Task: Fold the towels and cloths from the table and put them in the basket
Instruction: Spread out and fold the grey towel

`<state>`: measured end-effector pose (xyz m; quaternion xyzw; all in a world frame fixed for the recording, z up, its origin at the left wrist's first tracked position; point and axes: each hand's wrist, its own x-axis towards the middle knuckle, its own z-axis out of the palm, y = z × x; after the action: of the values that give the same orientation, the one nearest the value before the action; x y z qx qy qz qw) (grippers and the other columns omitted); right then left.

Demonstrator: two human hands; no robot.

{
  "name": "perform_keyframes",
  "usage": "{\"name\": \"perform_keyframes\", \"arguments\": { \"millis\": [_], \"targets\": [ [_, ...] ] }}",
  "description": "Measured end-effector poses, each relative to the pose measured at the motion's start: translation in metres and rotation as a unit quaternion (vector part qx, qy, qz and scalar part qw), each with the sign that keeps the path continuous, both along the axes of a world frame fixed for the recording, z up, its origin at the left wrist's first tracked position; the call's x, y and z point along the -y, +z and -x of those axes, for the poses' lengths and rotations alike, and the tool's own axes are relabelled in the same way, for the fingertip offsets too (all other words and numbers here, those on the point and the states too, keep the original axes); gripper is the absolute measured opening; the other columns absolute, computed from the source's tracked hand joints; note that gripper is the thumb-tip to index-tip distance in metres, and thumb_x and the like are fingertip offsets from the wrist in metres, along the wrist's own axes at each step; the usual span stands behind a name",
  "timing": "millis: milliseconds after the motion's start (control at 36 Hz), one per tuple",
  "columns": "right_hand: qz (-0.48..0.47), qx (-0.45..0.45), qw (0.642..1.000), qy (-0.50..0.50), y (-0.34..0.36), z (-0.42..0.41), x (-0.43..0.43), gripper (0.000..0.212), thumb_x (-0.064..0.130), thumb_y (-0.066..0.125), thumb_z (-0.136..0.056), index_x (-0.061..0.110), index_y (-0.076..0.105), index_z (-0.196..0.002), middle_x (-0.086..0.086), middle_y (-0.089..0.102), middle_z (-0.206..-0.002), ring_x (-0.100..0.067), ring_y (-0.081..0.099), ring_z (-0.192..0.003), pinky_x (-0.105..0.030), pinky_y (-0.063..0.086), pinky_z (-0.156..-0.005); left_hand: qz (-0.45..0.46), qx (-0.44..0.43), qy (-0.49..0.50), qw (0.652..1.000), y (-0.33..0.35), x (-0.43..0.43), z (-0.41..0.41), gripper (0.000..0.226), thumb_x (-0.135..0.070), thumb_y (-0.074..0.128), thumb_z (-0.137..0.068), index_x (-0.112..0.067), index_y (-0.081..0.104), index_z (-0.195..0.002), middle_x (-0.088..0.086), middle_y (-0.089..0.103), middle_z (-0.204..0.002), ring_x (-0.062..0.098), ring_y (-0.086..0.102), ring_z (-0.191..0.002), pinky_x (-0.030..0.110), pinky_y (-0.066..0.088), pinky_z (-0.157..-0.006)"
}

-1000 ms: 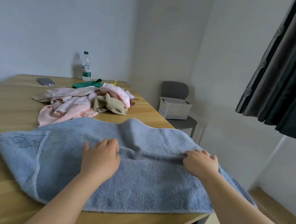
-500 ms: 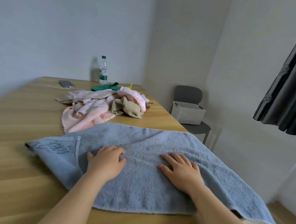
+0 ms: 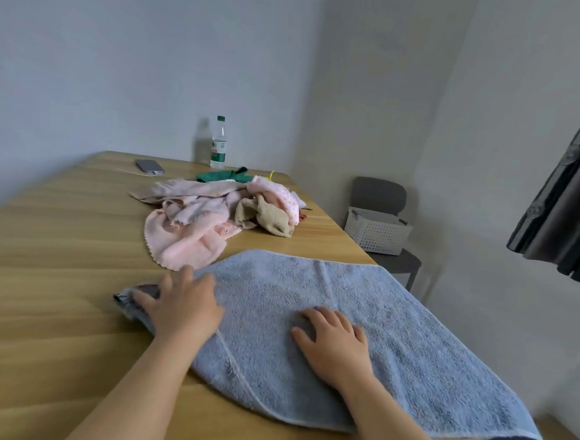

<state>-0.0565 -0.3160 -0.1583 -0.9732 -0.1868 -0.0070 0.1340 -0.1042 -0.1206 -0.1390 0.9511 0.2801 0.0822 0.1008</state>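
A large blue towel [image 3: 361, 314] lies spread over the near right part of the wooden table [image 3: 55, 272], its right end hanging off the table's edge. My left hand [image 3: 181, 303] lies flat on the towel's left end, fingers straight. My right hand [image 3: 333, 345] presses flat on the towel's middle. Behind the towel is a heap of pink cloths [image 3: 192, 226] with a beige cloth [image 3: 270, 218] and a green cloth [image 3: 224, 175]. The white perforated basket [image 3: 377, 231] stands on a grey chair [image 3: 385, 206] past the table's right side.
A water bottle [image 3: 219, 142] stands at the table's far edge. Left of it lies a phone [image 3: 149, 166] with a cable. A dark curtain [image 3: 571, 205] hangs at the right. The left half of the table is bare wood.
The towel's left end has been drawn in toward the middle, and my left hand now lies over that end. My right hand stays flat on the towel. The view has swung left.
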Motion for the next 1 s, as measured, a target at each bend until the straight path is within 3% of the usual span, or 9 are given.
{"name": "perform_keyframes", "arguments": {
  "millis": [250, 333, 417, 444, 472, 556, 667, 778, 1000],
  "targets": [
    [-0.027, 0.033, 0.999, -0.004, -0.002, 0.001, 0.001, 0.047, 0.053, 0.037, -0.093, 0.036, 0.039, -0.136, 0.015, 0.036, -0.145, -0.012, 0.025, -0.137, -0.035, 0.016, -0.111, 0.172, 0.347, -0.01, 0.922, 0.003, -0.001, 0.0, 0.026, 0.005, 0.056, -0.081, -0.011, 0.051, -0.1, 0.003, 0.059, -0.101, 0.029, 0.055, -0.088, 0.03, 0.034, -0.066],
    [-0.103, 0.023, 0.994, -0.013, 0.001, 0.002, 0.003, 0.04, 0.048, 0.041, -0.094, 0.033, 0.048, -0.13, 0.012, 0.05, -0.135, -0.012, 0.038, -0.129, -0.033, 0.022, -0.109, 0.414, 0.467, -0.086, 0.777, 0.023, 0.019, 0.006, 0.036, 0.013, 0.057, -0.078, -0.021, 0.051, -0.089, -0.006, 0.06, -0.086, 0.016, 0.058, -0.081, 0.02, 0.045, -0.066],
    [-0.303, -0.028, 0.952, -0.046, 0.005, 0.001, 0.007, 0.024, 0.033, 0.046, -0.095, 0.027, 0.061, -0.113, 0.006, 0.065, -0.105, -0.014, 0.056, -0.104, -0.028, 0.039, -0.091, 0.715, 0.387, -0.221, 0.539, 0.039, 0.037, 0.017, 0.021, -0.001, 0.058, -0.077, -0.017, 0.054, -0.088, 0.002, 0.065, -0.072, 0.012, 0.063, -0.063, 0.02, 0.051, -0.056],
    [-0.359, -0.038, 0.93, -0.06, 0.005, 0.0, 0.009, 0.02, 0.028, 0.047, -0.096, 0.024, 0.062, -0.107, 0.005, 0.065, -0.098, -0.014, 0.057, -0.098, -0.026, 0.039, -0.082, 0.734, 0.368, -0.229, 0.522, 0.04, 0.04, 0.017, 0.011, -0.009, 0.057, -0.078, -0.014, 0.055, -0.087, 0.005, 0.065, -0.069, 0.012, 0.064, -0.057, 0.021, 0.052, -0.052],
    [-0.402, -0.043, 0.912, -0.075, 0.006, 0.0, 0.01, 0.017, 0.024, 0.047, -0.096, 0.022, 0.062, -0.101, 0.005, 0.064, -0.093, -0.015, 0.057, -0.094, -0.025, 0.039, -0.078, 0.71, 0.375, -0.221, 0.553, 0.037, 0.042, 0.016, 0.005, -0.01, 0.053, -0.082, -0.013, 0.056, -0.086, 0.006, 0.065, -0.07, 0.013, 0.064, -0.055, 0.021, 0.051, -0.049],
    [-0.489, -0.05, 0.864, -0.108, 0.006, -0.001, 0.014, 0.02, 0.016, 0.045, -0.096, 0.023, 0.057, -0.08, 0.004, 0.063, -0.082, -0.02, 0.059, -0.086, -0.035, 0.046, -0.083, 0.321, 0.434, -0.124, 0.832, 0.018, 0.036, 0.007, 0.015, -0.008, 0.054, -0.09, -0.023, 0.059, -0.088, 0.0, 0.065, -0.094, 0.011, 0.064, -0.077, 0.028, 0.051, -0.065],
    [-0.473, -0.048, 0.873, -0.107, 0.006, 0.0, 0.015, 0.018, 0.017, 0.045, -0.095, 0.021, 0.057, -0.081, 0.003, 0.064, -0.083, -0.018, 0.06, -0.082, -0.029, 0.045, -0.072, 0.142, 0.256, -0.005, 0.956, -0.004, 0.02, -0.003, 0.038, -0.026, 0.053, -0.089, -0.02, 0.046, -0.126, 0.008, 0.046, -0.131, 0.032, 0.045, -0.118, 0.043, 0.04, -0.094],
    [-0.425, -0.046, 0.898, -0.101, 0.004, 0.001, 0.015, 0.013, 0.023, 0.046, -0.095, 0.02, 0.058, -0.089, 0.003, 0.064, -0.084, -0.012, 0.059, -0.077, -0.019, 0.04, -0.059, 0.09, 0.077, 0.016, 0.993, -0.018, 0.011, -0.01, 0.054, -0.054, 0.045, -0.09, -0.031, 0.032, -0.137, 0.001, 0.047, -0.137, 0.031, 0.041, -0.125, 0.042, 0.033, -0.1],
    [-0.486, -0.094, 0.863, -0.102, 0.008, -0.002, 0.02, 0.014, 0.02, 0.05, -0.093, 0.019, 0.059, -0.082, 0.001, 0.064, -0.082, -0.013, 0.058, -0.076, -0.024, 0.045, -0.067, 0.214, 0.373, -0.064, 0.901, 0.006, 0.028, -0.033, 0.025, 0.0, 0.057, -0.085, -0.015, 0.067, -0.104, 0.0, 0.066, -0.104, 0.018, 0.059, -0.097, 0.02, 0.041, -0.077]
  ]
}}
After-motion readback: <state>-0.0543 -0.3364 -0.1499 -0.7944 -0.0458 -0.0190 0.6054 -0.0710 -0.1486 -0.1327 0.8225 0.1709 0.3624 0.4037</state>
